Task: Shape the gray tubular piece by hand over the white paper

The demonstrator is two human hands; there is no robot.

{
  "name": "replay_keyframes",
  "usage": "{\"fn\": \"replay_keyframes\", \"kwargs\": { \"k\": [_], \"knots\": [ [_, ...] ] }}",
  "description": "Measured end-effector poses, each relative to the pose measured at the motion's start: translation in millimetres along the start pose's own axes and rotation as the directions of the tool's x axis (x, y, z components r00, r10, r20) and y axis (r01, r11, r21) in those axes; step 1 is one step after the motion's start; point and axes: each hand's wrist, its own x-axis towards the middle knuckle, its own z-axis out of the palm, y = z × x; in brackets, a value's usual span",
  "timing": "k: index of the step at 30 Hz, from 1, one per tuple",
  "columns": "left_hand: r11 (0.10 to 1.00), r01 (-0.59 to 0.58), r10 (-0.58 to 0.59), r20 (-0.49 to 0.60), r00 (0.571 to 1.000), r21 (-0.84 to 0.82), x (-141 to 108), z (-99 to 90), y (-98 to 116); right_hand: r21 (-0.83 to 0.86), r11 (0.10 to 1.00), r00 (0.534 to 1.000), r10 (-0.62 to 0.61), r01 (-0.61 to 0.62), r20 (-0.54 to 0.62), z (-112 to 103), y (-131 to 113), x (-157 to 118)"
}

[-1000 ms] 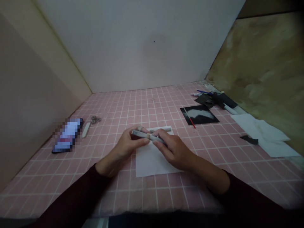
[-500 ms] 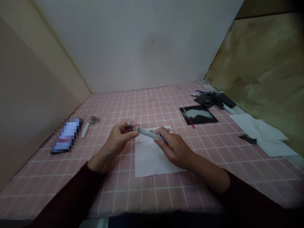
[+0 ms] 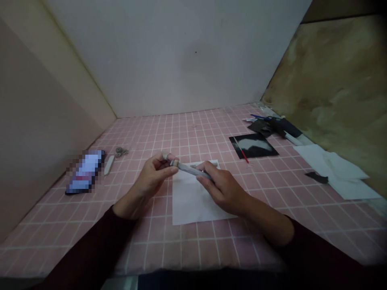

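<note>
A slim grey stick [image 3: 188, 169] slants between my two hands, just above a white sheet of paper [image 3: 190, 201]. My left hand [image 3: 152, 173] is closed, pinching the stick's far left end between thumb and fingers. A tan band [image 3: 175, 162] shows near that end, and something greyish [image 3: 165, 156] sits around or against a left fingertip; I cannot make out what. My right hand [image 3: 222, 185] is closed around the stick's other end, thumb and forefinger along it. Behind the right fingers, another grey stick [image 3: 214, 164] lies on the sheet's top edge, partly hidden.
Left on the pink checked tablecloth [image 3: 145, 137] lie a phone [image 3: 86, 171] with blurred screen, a white strip [image 3: 109, 165] and small grey rolls [image 3: 121, 151]. Right are a black card [image 3: 256, 146] with a white smear, a thin red-ended stick [image 3: 244, 156], dark scraps [image 3: 261, 127] and white papers [image 3: 335, 169].
The whole view has shifted very slightly. Both hands keep their hold on the grey stick, with hardly any visible movement.
</note>
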Motion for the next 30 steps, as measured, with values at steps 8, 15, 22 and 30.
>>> {"fn": "replay_keyframes", "kwargs": {
  "k": [8,15,22,30],
  "knots": [
    [0.999,-0.031,0.032,0.033,0.999,-0.017,0.8,-3.7,-1.4,0.152,0.988,1.0,0.012,-0.014,0.013,-1.8,-2.5,2.7],
    [0.998,0.059,-0.059,0.101,0.993,-0.005,-1.0,3.0,-2.7,0.194,0.98,0.999,0.031,-0.038,0.035,-2.4,-1.9,2.4],
    [0.999,0.038,-0.037,0.086,0.996,-0.009,-1.8,1.8,-2.2,0.173,0.985,1.0,0.019,-0.022,0.023,-2.0,-0.6,0.9],
    [0.998,-0.055,0.055,-0.014,0.998,-0.032,3.6,-6.5,1.2,0.158,0.987,1.0,0.021,-0.018,-0.018,-4.5,0.4,1.4]
  ]
}}
